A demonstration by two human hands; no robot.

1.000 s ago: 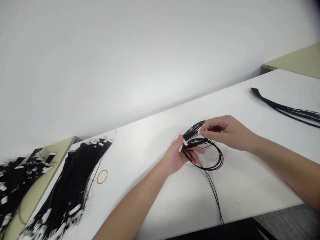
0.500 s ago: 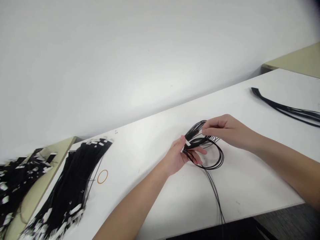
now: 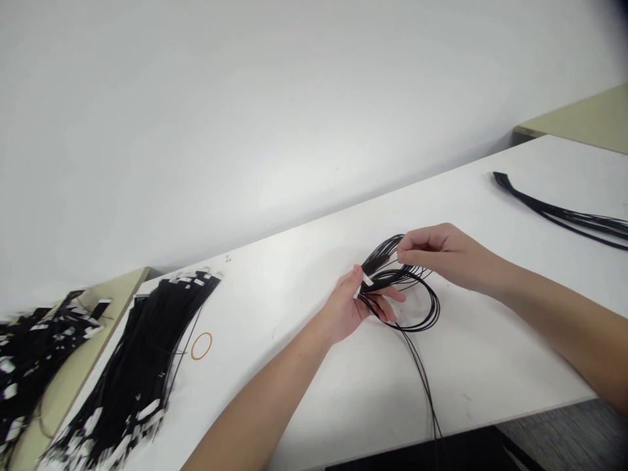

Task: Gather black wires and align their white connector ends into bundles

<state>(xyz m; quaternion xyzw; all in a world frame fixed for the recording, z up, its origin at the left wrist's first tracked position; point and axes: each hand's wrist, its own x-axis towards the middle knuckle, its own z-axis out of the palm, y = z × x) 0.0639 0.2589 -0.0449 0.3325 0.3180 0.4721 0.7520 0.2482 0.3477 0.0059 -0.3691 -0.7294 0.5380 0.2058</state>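
Observation:
My left hand (image 3: 350,304) is closed on a coiled bundle of thin black cables (image 3: 388,280), thumb on top near a small white connector (image 3: 367,280). The cables bend round in loops to the right of that hand. A few loose strands (image 3: 422,376) hang from the coil down over the table's front edge. At the upper right of the coil, my right hand (image 3: 432,247) is closed in a pinch, thumb against index finger. A cable strand appears to run to its fingertips, though the fingers hide most of what they hold.
A thick pile of black cables with white ends (image 3: 147,353) lies on the white table (image 3: 255,314) at the left. Beside it is an orange rubber band (image 3: 201,346). More cables (image 3: 39,360) lie on a cream surface further left. Another black cable bundle (image 3: 559,210) rests at the right.
Almost nothing differs. Both hands stay in the same place on the coil, with only a very slight shift of the coil and the fingers.

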